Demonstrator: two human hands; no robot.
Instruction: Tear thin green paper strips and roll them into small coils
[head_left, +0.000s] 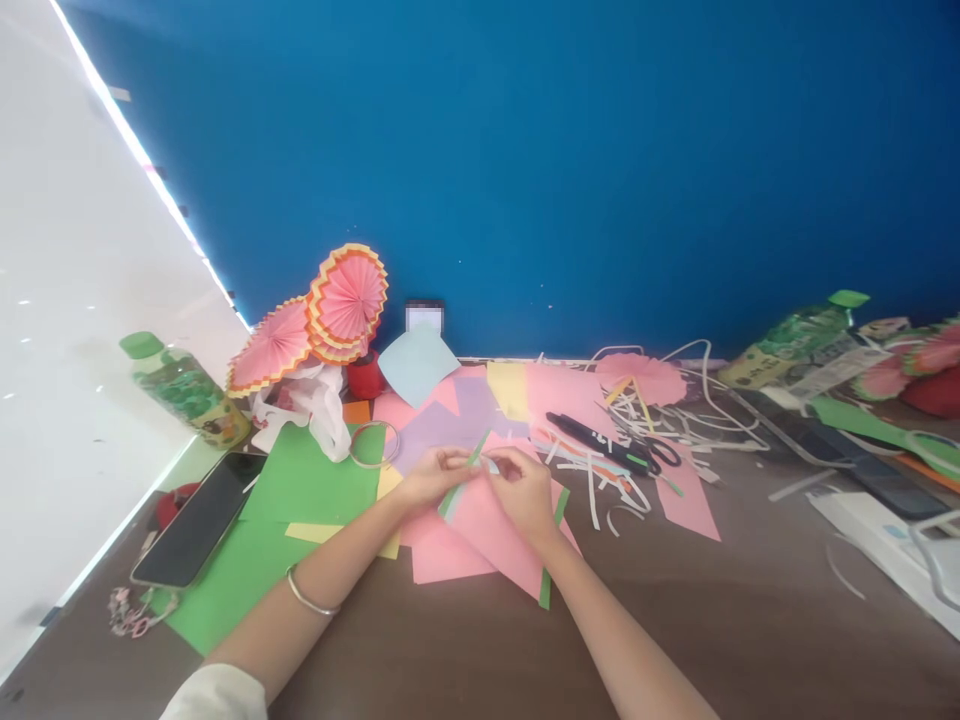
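My left hand [441,474] is closed in a pinch on the upper left edge of a pink sheet with green borders [491,525]. Close beside it, my right hand [521,490] pinches a small whitish strip [489,466] at the same edge; whether that is tape or paper I cannot tell. A narrow green strip [478,446] sticks up between the fingers of both hands. Under the held sheet lie more pink paper [439,562] and, behind it, a purple sheet [435,440].
Green sheets [322,480], a phone [199,520] and a tape roll [375,445] lie left. Pleated pink paper fans [352,300] stand behind, near a bottle [187,390]. On the right are a black pen-like tool [596,440], scissors [660,455] and paper scraps [596,495].
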